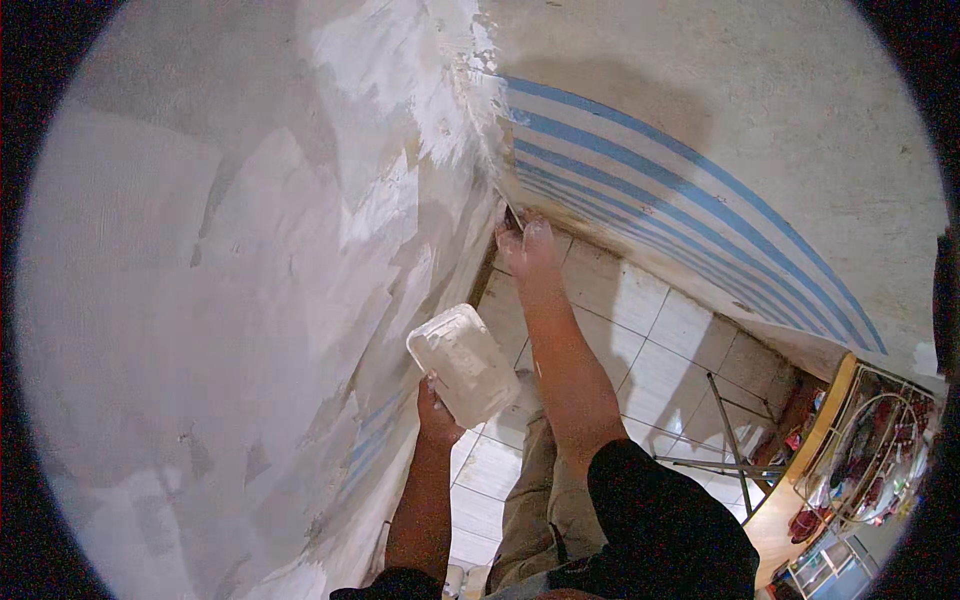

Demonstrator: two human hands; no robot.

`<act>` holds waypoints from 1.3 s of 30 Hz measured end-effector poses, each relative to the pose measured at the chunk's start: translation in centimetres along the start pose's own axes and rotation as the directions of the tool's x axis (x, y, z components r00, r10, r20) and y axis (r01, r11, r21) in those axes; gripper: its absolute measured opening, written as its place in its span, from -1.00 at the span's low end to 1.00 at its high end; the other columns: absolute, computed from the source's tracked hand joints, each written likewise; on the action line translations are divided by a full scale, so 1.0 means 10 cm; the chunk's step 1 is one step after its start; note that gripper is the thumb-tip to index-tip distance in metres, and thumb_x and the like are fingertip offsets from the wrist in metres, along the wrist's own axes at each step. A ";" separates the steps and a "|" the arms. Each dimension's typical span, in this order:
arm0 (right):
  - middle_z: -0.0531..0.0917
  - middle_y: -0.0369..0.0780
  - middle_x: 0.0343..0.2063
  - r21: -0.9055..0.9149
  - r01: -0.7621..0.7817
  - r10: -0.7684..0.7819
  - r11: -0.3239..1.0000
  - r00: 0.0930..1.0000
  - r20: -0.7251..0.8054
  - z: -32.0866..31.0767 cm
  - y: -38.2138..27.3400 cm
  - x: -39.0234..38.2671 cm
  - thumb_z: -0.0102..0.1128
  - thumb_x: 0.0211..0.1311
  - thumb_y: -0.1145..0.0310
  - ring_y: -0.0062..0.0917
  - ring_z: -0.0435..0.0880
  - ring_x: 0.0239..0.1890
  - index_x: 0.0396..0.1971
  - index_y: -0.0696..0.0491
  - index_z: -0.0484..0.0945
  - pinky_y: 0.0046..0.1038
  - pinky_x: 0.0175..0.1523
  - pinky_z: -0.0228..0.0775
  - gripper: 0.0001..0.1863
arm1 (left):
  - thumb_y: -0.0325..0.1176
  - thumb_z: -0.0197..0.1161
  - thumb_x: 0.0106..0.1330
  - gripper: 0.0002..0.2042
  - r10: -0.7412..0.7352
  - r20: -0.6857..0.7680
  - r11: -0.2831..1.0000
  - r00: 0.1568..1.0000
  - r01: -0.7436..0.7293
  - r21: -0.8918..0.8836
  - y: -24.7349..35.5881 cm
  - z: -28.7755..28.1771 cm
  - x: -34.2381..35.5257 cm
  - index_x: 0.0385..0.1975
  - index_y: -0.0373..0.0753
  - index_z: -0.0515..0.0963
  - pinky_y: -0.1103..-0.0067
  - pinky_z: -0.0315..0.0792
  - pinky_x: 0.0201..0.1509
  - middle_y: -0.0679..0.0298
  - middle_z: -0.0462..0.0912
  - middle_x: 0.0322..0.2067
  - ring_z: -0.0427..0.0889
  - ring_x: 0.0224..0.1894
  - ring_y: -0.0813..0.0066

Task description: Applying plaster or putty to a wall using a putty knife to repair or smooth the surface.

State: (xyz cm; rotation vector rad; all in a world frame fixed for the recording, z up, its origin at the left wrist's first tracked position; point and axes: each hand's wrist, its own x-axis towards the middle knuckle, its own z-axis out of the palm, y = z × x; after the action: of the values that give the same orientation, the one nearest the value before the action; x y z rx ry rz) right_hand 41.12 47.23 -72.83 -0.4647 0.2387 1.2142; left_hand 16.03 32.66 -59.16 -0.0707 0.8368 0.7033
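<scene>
My left hand (pixel 437 412) is closed on the near-left edge of a white rectangular plastic tub (pixel 463 366). Pale putty is smeared over the tub, which is tilted. Farther off, my right hand (pixel 527 243) is closed round a putty knife (pixel 514 216), of which only a thin, dark part shows past the fingers. That knife is low in the corner, at the joint between the left wall (pixel 250 260) and the striped wall (pixel 640 170). White putty (pixel 445 120) covers the corner above my right hand in rough strokes. White residue marks the fingers of both hands.
Blue stripes run along the lower far wall. Pale floor tiles (pixel 610 310) lie below, partly in shadow. At the right stand dark metal legs (pixel 735 440) and a wooden-edged table (pixel 830 430), beside a wire rack (pixel 880 430) crowded with small items.
</scene>
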 end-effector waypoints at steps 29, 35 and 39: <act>0.55 -0.23 -0.28 -0.168 0.001 -0.074 0.986 0.901 -0.427 0.99 0.12 -0.61 -0.03 0.26 0.41 -0.42 0.55 -0.32 -0.14 0.10 0.40 -0.43 -0.16 0.50 -0.80 | -0.01 0.04 0.21 -0.47 0.035 0.006 0.999 0.999 -0.035 -0.012 0.05 -0.14 -0.27 0.12 -0.18 0.30 0.25 0.39 0.09 0.21 0.47 -0.01 0.48 0.01 0.22; 0.63 -0.21 -0.44 -0.847 0.372 -0.547 0.379 0.829 0.119 0.63 0.26 -0.83 0.08 0.16 0.39 -0.34 0.60 -0.39 -0.28 0.15 0.55 -0.40 -0.24 0.41 -0.82 | 0.09 0.00 0.18 -0.40 0.064 -0.112 0.996 0.992 -0.055 0.077 0.09 -0.18 -0.38 0.17 -0.13 0.25 0.16 0.39 0.08 0.20 0.44 0.02 0.46 0.04 0.15; 0.62 -0.02 -0.46 -0.926 0.165 -0.638 -0.339 0.684 0.355 0.28 0.32 -0.32 0.11 0.10 0.38 -0.12 0.57 -0.45 -0.45 0.07 0.60 -0.25 -0.34 0.36 -0.87 | 0.03 -0.09 0.25 -0.43 0.049 -0.036 0.999 0.998 -0.048 0.019 0.13 -0.21 -0.36 0.19 -0.17 0.23 0.20 0.35 0.14 0.18 0.43 0.04 0.45 0.06 0.17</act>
State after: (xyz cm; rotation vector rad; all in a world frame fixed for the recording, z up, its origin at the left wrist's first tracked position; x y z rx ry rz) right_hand 36.86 46.69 -69.73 -2.0364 -0.7453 0.1735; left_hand 12.22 31.05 -57.84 -0.0476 0.8824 0.7423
